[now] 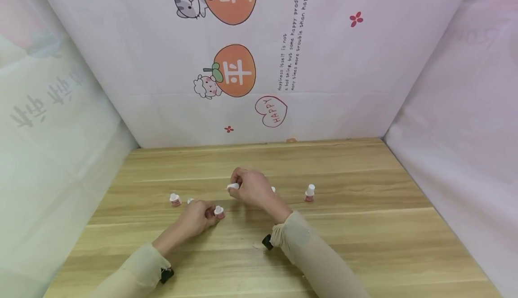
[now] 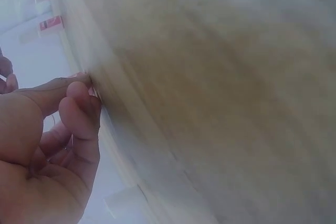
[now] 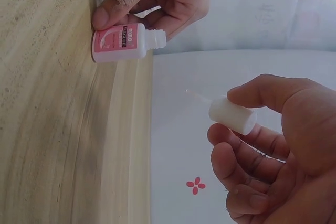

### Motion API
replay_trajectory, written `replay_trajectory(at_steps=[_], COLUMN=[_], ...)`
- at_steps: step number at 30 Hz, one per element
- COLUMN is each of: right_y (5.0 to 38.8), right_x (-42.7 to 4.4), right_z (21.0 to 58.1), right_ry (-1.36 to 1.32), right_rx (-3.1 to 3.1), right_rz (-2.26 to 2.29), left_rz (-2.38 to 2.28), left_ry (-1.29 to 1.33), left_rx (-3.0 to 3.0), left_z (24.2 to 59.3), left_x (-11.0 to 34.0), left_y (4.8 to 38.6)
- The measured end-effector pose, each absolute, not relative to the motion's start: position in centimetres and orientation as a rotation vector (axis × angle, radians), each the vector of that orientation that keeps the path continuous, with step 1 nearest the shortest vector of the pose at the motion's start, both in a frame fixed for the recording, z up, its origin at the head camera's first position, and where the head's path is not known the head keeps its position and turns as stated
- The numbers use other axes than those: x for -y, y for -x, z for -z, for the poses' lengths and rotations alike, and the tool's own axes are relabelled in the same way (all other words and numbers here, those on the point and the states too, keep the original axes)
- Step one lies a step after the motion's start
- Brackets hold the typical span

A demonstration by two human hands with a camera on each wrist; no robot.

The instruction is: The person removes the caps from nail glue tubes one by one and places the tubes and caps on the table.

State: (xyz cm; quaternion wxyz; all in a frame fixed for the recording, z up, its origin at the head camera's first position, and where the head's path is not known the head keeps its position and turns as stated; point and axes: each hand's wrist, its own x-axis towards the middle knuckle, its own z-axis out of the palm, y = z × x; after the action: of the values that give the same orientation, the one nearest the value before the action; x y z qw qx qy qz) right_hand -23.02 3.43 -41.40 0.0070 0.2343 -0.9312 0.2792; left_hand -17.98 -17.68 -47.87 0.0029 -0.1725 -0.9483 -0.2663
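My left hand (image 1: 197,217) pinches a small white bottle (image 1: 219,212) with a pink label, which stands upright on the table. In the right wrist view the bottle (image 3: 119,44) shows an uncapped, threaded neck, with the left thumb and fingers at its lower part. Up and to the right of it, my right hand (image 1: 254,187) holds a white cap (image 1: 233,186) in the air. Thumb and fingertips pinch the cap (image 3: 232,115) in the right wrist view. In the left wrist view the left hand (image 2: 55,145) hides most of its bottle.
One bottle (image 1: 175,199) stands left of the left hand, and another (image 1: 191,201) is partly hidden behind that hand. A capped bottle (image 1: 309,193) stands to the right. A white top (image 1: 273,189) shows just behind the right hand. Printed cloth (image 1: 323,109) hangs behind the wooden table (image 1: 364,244).
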Motion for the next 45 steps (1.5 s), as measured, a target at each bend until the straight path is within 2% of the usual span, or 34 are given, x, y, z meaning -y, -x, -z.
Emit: replay_trajectory(at_steps=[13,35,45], right_y=[23.0,22.9,23.1], right_x=[-2.6,-0.6,0.5], right_z=[42.1,43.3,43.7], right_ry=[-0.797,-0.839,-0.845], right_rx=[2.931,2.995,3.025], right_rz=[-0.736,-0.641,-0.563], left_rz=[0.842,0.843,0.879], left_ry=[0.575,0.385,0.408], left_rx=[2.929,2.997,3.013], left_z=[48.1,47.5,47.5], left_x=[19.7,22.4,23.2], left_y=[16.8,15.3,15.1])
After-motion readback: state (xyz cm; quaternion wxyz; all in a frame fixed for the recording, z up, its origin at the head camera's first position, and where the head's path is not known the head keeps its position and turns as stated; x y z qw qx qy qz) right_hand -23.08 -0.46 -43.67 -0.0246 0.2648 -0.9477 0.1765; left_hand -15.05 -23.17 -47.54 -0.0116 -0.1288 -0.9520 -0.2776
